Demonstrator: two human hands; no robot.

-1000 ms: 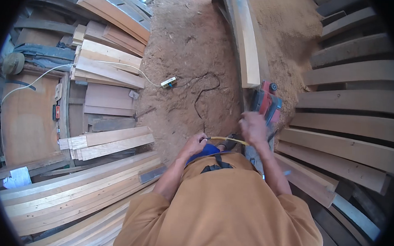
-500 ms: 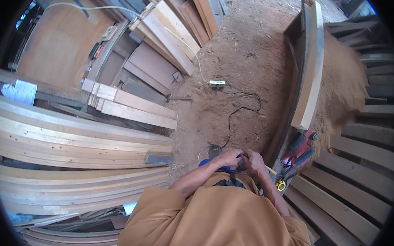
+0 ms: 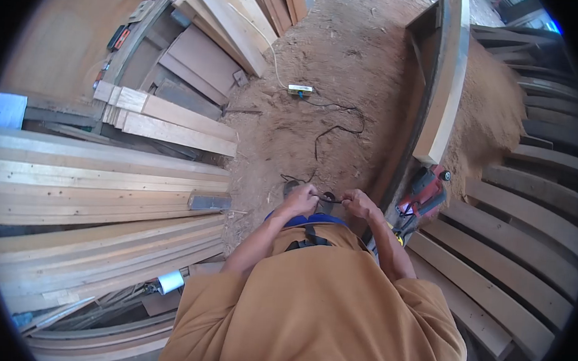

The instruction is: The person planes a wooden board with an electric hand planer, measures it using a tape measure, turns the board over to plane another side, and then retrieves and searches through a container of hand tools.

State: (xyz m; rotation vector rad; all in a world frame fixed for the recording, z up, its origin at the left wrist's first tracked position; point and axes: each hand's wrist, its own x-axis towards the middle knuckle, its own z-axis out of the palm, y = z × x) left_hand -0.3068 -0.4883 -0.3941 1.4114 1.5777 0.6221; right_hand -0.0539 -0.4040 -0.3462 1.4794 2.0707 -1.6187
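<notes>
My left hand (image 3: 301, 199) is closed in front of my waist, its fingers pinched on a thin black cord (image 3: 328, 199). On the other end of this short span, my right hand (image 3: 358, 203) is also closed on the cord. The span runs between both hands, slightly sagging, with a dark rounded part near its middle that I cannot make out. More black cable (image 3: 317, 143) lies in loose bends on the dirt floor, leading back to a power strip (image 3: 300, 89). To the right of my right hand, a red and black power tool (image 3: 424, 191) rests by the bench edge.
A long squared beam (image 3: 442, 103) lies on the bench at right, with sawdust (image 3: 492, 106) heaped beside it. Stacked boards (image 3: 99, 190) fill the left, and spaced planks (image 3: 493, 276) the right. A partly hidden yellow tape measure (image 3: 399, 239) is near my right forearm.
My hands have moved from close together to well apart, with the black cord now visible between them. The camera view has shifted, so the surroundings sit higher and further left.
</notes>
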